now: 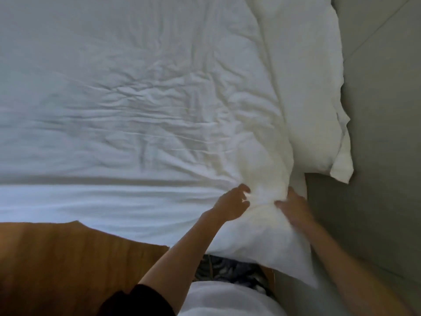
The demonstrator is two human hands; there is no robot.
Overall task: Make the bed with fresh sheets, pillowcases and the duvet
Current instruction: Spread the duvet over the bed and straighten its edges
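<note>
Your shirt: white, right at the bottom edge, nearest thing in view, with a dark sleeve on your left arm.
Floor stuff: just below the duvet corner there's some dark patterned fabric, can't tell what it is.
Wood panel: orange-brown, down left of the duvet corner, poking out from under the bed's near edge. Could be floor or bed frame, can't tell.
Duvet: white, wrinkly, spread over pretty much the whole bed. Its near right corner is bunched up and hangs off the near edge toward you.
Your left hand: on the left side of that bunched corner, fingers curled into the fabric, so it's gripping the duvet.
Your right hand: on the right side of the same bunch, fingers look spread and pressed against the cloth. It's blurry, so I honestly can't tell if it's grabbing or just pushing.
Pillow: white, in its case, lying along the right edge of the duvet, further out than your hands. Its near corner sticks out past the bed.
Grey surface: right of the pillow and duvet corner, plain grey with a couple of faint seams.
</note>
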